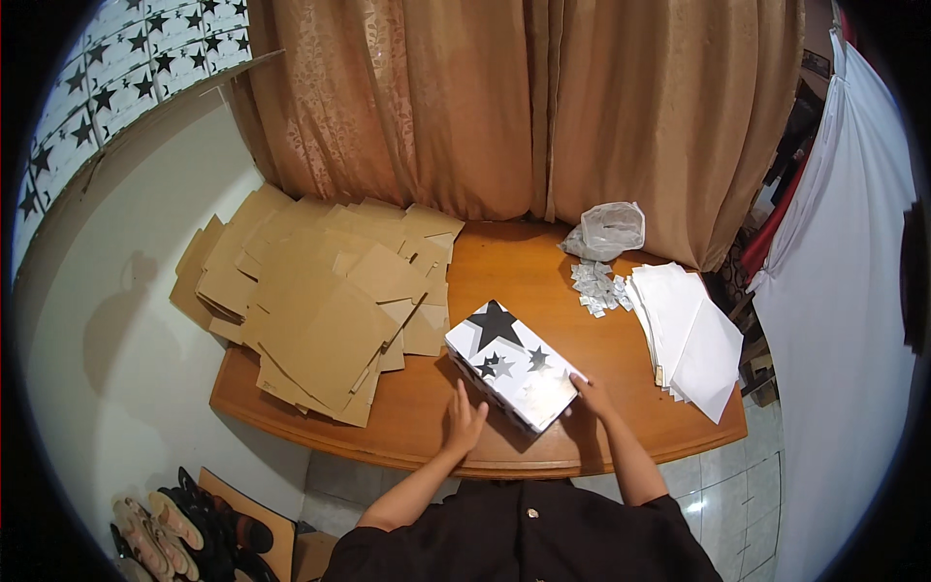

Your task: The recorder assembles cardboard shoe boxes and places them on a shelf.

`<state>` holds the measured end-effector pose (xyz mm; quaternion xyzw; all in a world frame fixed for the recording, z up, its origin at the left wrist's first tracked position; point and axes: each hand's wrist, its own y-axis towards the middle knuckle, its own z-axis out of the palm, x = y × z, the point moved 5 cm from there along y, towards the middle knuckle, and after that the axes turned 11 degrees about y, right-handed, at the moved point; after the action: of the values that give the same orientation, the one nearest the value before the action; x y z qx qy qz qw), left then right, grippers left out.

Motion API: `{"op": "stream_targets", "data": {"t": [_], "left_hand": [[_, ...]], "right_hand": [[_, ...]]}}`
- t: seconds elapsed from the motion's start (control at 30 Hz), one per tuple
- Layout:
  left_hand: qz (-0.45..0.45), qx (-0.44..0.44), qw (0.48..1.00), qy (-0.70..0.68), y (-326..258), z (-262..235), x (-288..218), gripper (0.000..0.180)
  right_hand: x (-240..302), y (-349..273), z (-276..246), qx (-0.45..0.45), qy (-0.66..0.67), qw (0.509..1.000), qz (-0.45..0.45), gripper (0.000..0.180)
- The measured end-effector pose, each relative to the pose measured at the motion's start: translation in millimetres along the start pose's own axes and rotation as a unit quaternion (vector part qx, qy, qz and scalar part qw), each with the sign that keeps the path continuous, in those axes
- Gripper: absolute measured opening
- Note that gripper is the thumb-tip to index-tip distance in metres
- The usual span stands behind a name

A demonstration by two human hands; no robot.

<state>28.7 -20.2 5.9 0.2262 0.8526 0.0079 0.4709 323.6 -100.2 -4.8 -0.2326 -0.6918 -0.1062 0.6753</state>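
A white shoebox-like box (514, 367) printed with black and grey stars lies at a slant near the front of the wooden table (495, 267). My right hand (593, 396) grips its right end, thumb on top and the other fingers partly hidden by the box. My left hand (465, 419) is beside the near long side, fingers stretched and apart, holding nothing. Whether its fingertips touch the box, I cannot tell.
Flat brown cardboard pieces (320, 310) are heaped on the left. White paper sheets (684, 330) lie at the right, beside small white packets (598, 288) and a clear plastic bag (611, 231). Brown curtains (417, 107) hang behind; shoes (184, 529) stand lower left.
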Motion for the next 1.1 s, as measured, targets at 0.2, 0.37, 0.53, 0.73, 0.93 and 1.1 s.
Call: {"op": "stream_targets", "data": {"t": [0.2,0.37,0.53,0.73,0.93,1.1], "left_hand": [[-0.065,0.109,0.973,-0.191,-53.6,65.5,1.6,0.082],[-0.047,0.131,0.942,-0.307,-71.7,50.5,-24.3,0.076],[-0.059,0.07,0.931,-0.354,-113.4,-16.1,-97.0,0.078],[0.021,-0.047,0.947,-0.316,-208.3,-123.4,-165.1,0.076],[-0.031,-0.198,0.947,-0.252,-354.6,-205.1,-202.9,0.087],[-0.064,-0.315,0.93,-0.179,-481.6,-261.9,-226.2,0.097]], "right_hand": [[6.2,-76.7,39.8,0.05,0.059,0.996,-0.035,0.044],[-7.9,-123.2,32.1,0.09,0.092,0.988,-0.082,0.055],[50.8,-190.1,46.7,0.142,0.143,0.974,-0.1,0.076],[82.0,-255.3,87.9,0.281,0.154,0.923,-0.214,0.101],[116.1,-347.2,167.6,0.414,0.169,0.843,-0.3,0.097],[171.3,-461.3,225.0,0.505,0.178,0.712,-0.454,0.079]]}}
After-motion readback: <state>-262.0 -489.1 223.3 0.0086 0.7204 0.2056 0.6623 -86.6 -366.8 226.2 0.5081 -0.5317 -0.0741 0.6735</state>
